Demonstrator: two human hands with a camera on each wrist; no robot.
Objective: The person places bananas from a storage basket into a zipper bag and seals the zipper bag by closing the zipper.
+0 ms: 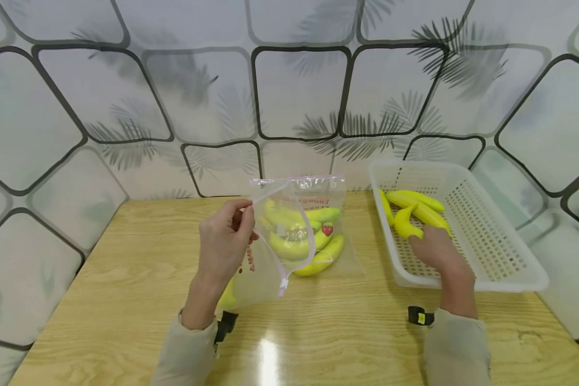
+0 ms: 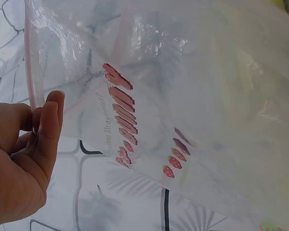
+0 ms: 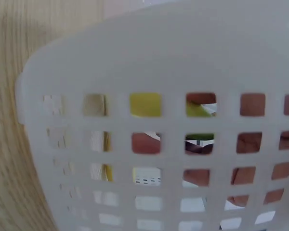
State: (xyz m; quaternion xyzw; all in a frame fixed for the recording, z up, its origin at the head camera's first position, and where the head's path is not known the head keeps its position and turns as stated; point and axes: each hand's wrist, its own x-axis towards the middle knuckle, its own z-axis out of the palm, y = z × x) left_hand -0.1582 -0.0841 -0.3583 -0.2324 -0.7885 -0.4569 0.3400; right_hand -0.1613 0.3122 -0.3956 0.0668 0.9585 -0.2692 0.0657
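My left hand (image 1: 222, 241) pinches the edge of a clear zip bag (image 2: 149, 96) with red lettering and strawberry prints, its mouth spread apart. A yellow shape shows low inside it in the head view. Behind it on the table lies another clear zip bag (image 1: 349, 262) with several yellow bananas (image 1: 289, 244) in it. At the right, my right hand (image 1: 436, 249) reaches into a white plastic basket (image 1: 499, 236) and grips a small curved banana (image 1: 405, 222). The basket wall hides most of those fingers in the right wrist view; skin and yellow show through its holes.
More bananas (image 1: 422, 206) lie in the basket's left part, beside and behind the right hand. The wooden table (image 1: 125, 257) meets a patterned cloth backdrop (image 1: 299, 91) along its back edge. The basket stands near the table's right side.
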